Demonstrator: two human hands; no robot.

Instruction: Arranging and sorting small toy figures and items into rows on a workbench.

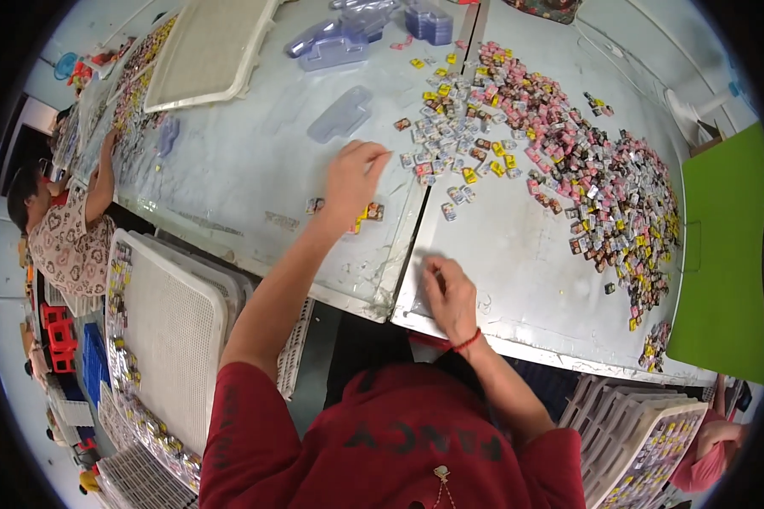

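Note:
My left hand (pixel 354 180) is above the table with its fingers and thumb drawn together. What they hold, if anything, cannot be made out. Under and beside it lie a few small printed packets (pixel 373 211), brown and yellow, partly covered by the hand. Just beyond sits a clear bluish plastic tray (pixel 341 114), shaped with stepped edges. My right hand (pixel 452 297) rests by the table's near edge, right of the seam, its fingers curled in and their inside hidden. Loose grey-white packets (pixel 441 140) lie scattered ahead of both hands.
A large heap of pink, brown, white and yellow packets (pixel 586 161) spreads over the right table. Stacked clear trays (pixel 429 24) stand at the back. White mesh crates (pixel 174 331) flank me left and right (pixel 628 441). A green panel (pixel 726 254) bounds the right; another person (pixel 68 225) works at left.

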